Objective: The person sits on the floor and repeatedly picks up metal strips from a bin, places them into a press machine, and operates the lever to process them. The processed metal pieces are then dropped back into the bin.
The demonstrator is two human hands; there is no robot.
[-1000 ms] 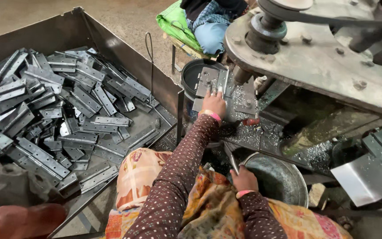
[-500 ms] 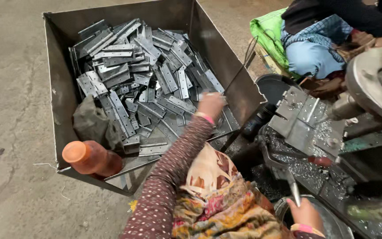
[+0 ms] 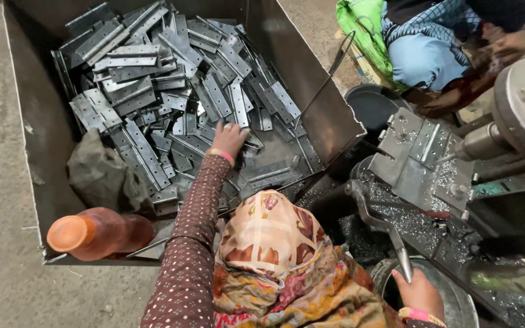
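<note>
Reaching into bin (image 3: 37,127), left hand (image 3: 229,136) spread on stiff, heavy, sharp-edged hinge plates (image 3: 153,91), gripping none; grasp flat faces. Right hand (image 3: 419,291) clasps lever (image 3: 390,234).

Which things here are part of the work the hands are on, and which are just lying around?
In use:
left hand on the hinge plates in the metal bin
right hand on the lever
jig

Lying about:
orange bottle
grey cloth
green bag

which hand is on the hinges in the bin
The left hand, stretched into the bin onto the hinges; the right hand grips a lever.
</note>
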